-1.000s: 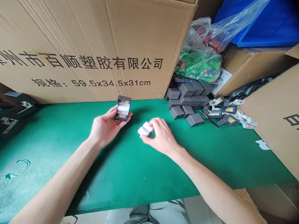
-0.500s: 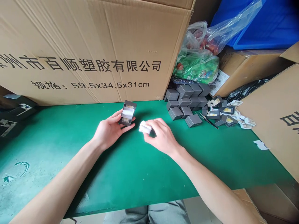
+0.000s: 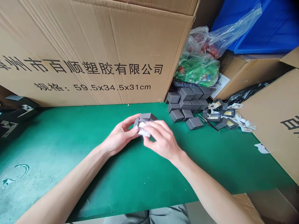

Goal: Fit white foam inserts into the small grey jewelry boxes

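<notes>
carton: the big printed carton (image 3: 93, 53) stands upright just behind the hands, not touching them. Risk, my read: low, but there's little room behind, so a forward shove could bump it.
green mat (image 3: 130, 180): bare beneath the hands. Can't tell whether the hands rest on it. Risk: anything that slips lands here. White on green is easy to spot.
closed-box pile (image 3: 187, 105): grey boxes in a loose heap to the right of the right hand, near but apart. Risk: a sideways swing of the wrist could topple it. The held box looks the same as these, so it could get mixed in if let go.
scraps (image 3: 245, 126): white bits and open boxes beyond the pile. Risk: a dropped insert would be lost among them.
left hand (image 3: 121, 135): closed on the small grey box from the left, with the thumb on its near side.
right hand (image 3: 161, 140): fingers curled narrow, tips pinching the white insert.
small grey box (image 3: 146, 117): held between the two hands at mid-mat, its opening mostly hidden by fingers. Risk: squeezing too hard could skew the lid.
white insert (image 3: 143, 131): at the box opening, between both thumbs. Can't tell how far in it sits. Risk: pressure on one corner seats it crooked, and the fingers hide its alignment.
</notes>
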Motion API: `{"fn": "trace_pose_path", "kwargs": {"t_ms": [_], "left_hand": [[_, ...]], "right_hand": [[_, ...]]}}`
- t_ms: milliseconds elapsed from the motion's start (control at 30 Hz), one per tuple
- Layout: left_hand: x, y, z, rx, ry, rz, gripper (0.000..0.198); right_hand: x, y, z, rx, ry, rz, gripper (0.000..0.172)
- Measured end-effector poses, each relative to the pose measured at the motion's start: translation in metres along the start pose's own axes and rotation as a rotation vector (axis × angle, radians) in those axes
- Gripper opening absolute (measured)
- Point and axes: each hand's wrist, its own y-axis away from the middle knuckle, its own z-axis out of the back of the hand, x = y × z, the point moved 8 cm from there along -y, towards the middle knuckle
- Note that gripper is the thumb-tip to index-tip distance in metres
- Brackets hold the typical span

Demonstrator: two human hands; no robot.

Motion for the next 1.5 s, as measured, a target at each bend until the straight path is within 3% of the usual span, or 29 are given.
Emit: {"fn": "trace_pose_path", "kwargs": {"t_ms": [333,633,900,1100,1267,1500], "left_hand": [[-0.001,-0.002,-0.004,0.001,-0.013,-0.030,0.055],[0.003,-0.003,-0.005,0.006,-0.030,-0.030,0.057],[0.005,-0.002,-0.008,0.057,0.019,-0.007,0.056],[0.001,0.000,-0.016,0.155,0.116,0.001,0.043],[0.004,-0.001,-0.010,0.091,0.267,0.038,0.036],[0.009,0.000,-0.008,0.048,0.312,0.088,0.036]], "right_hand": [[-0.004,0.000,-0.010,0.071,0.080,-0.093,0.034],[-0.003,-0.001,-0.006,0.041,0.143,-0.134,0.031],[0.002,0.000,-0.009,0.048,0.018,-0.025,0.041],[0.008,-0.001,-0.011,0.052,-0.077,0.006,0.042],[0.006,0.000,-0.009,-0.001,-0.140,-0.020,0.038],[0.002,0.003,-0.009,-0.056,-0.244,-0.103,0.034]]}}
